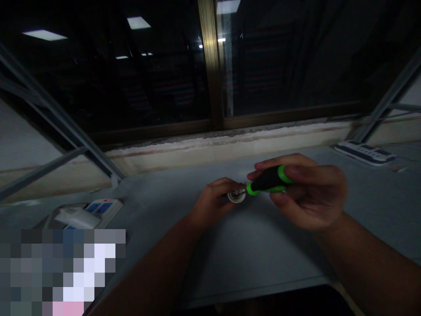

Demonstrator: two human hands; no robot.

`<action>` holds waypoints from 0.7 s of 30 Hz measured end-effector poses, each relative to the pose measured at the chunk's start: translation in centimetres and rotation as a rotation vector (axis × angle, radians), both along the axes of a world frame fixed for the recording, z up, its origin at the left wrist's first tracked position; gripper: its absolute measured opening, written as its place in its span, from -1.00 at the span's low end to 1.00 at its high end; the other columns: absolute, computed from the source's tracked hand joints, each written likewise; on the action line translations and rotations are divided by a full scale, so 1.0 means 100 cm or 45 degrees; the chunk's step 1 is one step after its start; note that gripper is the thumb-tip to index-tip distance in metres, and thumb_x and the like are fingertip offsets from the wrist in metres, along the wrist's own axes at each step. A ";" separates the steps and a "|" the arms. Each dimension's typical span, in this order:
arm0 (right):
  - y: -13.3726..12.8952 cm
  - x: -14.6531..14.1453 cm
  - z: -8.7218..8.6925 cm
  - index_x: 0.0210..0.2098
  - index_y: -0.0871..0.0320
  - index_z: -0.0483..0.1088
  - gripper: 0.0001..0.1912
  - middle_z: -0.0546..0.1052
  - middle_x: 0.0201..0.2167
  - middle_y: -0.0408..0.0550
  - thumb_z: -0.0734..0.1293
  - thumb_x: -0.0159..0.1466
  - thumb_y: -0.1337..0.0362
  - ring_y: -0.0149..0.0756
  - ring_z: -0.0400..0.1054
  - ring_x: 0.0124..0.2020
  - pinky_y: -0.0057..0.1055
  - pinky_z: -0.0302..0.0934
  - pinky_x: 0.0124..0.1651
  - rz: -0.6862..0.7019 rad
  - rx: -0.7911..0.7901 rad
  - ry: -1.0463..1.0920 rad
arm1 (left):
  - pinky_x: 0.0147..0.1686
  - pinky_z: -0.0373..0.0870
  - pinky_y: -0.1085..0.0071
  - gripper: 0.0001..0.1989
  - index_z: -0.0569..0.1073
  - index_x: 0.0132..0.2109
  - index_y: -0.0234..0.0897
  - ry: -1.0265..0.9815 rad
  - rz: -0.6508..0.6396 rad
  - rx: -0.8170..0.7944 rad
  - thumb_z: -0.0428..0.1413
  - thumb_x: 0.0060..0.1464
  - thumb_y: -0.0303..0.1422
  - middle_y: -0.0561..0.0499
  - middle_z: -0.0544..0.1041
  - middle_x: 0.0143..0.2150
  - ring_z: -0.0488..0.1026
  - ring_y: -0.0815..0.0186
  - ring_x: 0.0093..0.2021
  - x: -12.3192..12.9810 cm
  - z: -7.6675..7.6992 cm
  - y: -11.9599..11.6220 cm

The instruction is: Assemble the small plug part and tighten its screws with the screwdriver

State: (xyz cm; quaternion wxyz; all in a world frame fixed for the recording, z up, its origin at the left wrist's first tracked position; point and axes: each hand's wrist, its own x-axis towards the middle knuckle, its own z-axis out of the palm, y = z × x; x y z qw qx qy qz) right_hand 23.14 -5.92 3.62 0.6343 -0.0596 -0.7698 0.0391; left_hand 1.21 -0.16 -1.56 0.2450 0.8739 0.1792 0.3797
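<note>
Near the middle of the table, my left hand is closed around a small round white part, whose open side faces up and toward me. My right hand grips a green and black screwdriver by its handle, which points left. The screwdriver's thin shaft reaches the inside of the white part; its tip is too small to make out. Both hands are above the table surface.
The grey table runs back to a window ledge. At left lies a power strip with a white plug in it; another power strip is at the back right. Metal frame bars rise at both sides.
</note>
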 end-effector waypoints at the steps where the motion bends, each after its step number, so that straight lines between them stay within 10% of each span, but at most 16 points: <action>1: 0.001 0.000 -0.001 0.26 -0.03 0.37 -0.24 0.57 0.01 0.03 0.48 0.11 0.55 -0.07 0.59 -0.09 -0.16 0.62 -0.21 -0.045 0.032 0.019 | -0.06 0.49 0.29 -0.75 0.56 0.03 -0.26 -0.018 0.007 0.006 0.22 0.21 -0.39 -0.13 0.60 -0.06 0.56 0.23 -0.06 0.000 0.000 0.000; 9: -0.006 -0.003 0.004 0.09 -0.11 0.48 -0.54 0.52 0.02 0.01 0.47 0.22 0.34 -0.03 0.56 -0.07 -0.04 0.60 -0.18 -0.025 -0.081 0.123 | -0.04 0.49 0.29 -0.77 0.57 0.01 -0.26 -0.007 0.036 0.009 0.23 0.20 -0.40 -0.14 0.62 -0.06 0.58 0.22 -0.06 0.001 0.001 -0.001; 17: -0.008 -0.003 0.002 0.07 -0.09 0.52 -0.34 0.52 -0.11 -0.05 0.58 0.01 0.48 -0.21 0.49 -0.23 -0.21 0.58 -0.27 -0.115 0.005 0.154 | -0.06 0.49 0.31 -0.76 0.57 0.01 -0.27 -0.014 0.029 -0.017 0.25 0.18 -0.40 -0.13 0.61 -0.07 0.57 0.23 -0.07 0.001 -0.003 0.002; 21: -0.009 -0.002 0.004 0.09 -0.02 0.51 -0.56 0.50 0.08 0.04 0.46 0.21 0.31 -0.02 0.48 0.02 0.02 0.56 -0.06 -0.001 -0.061 0.079 | -0.08 0.50 0.30 -0.76 0.57 0.02 -0.27 -0.032 0.054 -0.050 0.24 0.19 -0.40 -0.13 0.60 -0.07 0.57 0.23 -0.08 0.000 -0.002 0.002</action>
